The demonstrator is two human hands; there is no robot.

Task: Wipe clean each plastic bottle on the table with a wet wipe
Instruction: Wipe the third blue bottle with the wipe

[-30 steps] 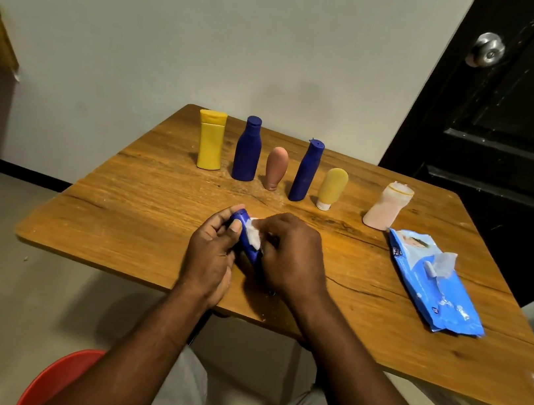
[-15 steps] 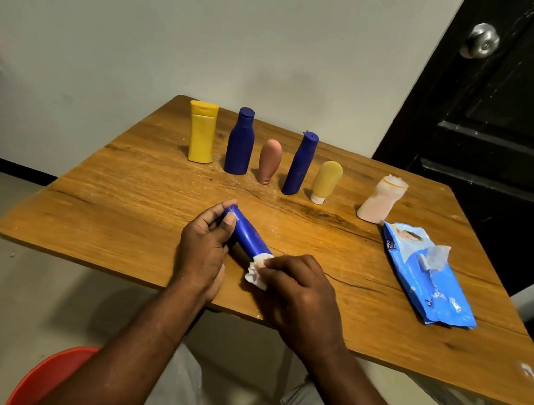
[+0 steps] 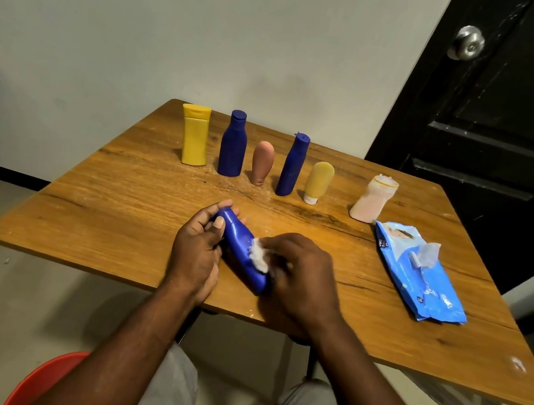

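A blue plastic bottle (image 3: 239,246) lies slanted over the near part of the wooden table (image 3: 129,188). My left hand (image 3: 196,250) grips its far, narrow end. My right hand (image 3: 302,278) pinches a crumpled white wet wipe (image 3: 259,255) against the bottle's side, near its wider end. Behind stand a yellow bottle (image 3: 194,135), a dark blue bottle (image 3: 233,144), a small brown-pink bottle (image 3: 262,162), a tall leaning blue bottle (image 3: 292,165), a yellow tube (image 3: 318,182) and a pale pink bottle (image 3: 373,199).
A blue wet-wipe pack (image 3: 419,273) lies at the right of the table with a wipe sticking out. A black door (image 3: 502,99) with a round knob stands behind the table at the right. A red stool (image 3: 41,380) shows below, left of my knees.
My right hand slid the wipe back up the bottle from its near end toward the middle. My left hand kept its hold on the far end.
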